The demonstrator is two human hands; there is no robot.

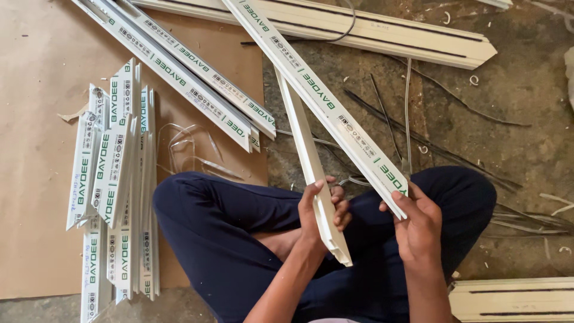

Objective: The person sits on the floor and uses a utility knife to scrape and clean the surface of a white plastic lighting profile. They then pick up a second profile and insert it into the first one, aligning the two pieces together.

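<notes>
Meanwhile left hand (320,209) fingers grip a plain white strip (308,161); right hand (415,224) fingers grip a film-covered strip (323,98).

Bare cardboard sheet (36,72) lies open toward its left edge, while the stack of short white trunking pieces (116,179) crowds its right edge, two long strips (197,90) cross its top right corner, and stray wires (412,137) litter the concrete floor (526,107) beyond.
</notes>
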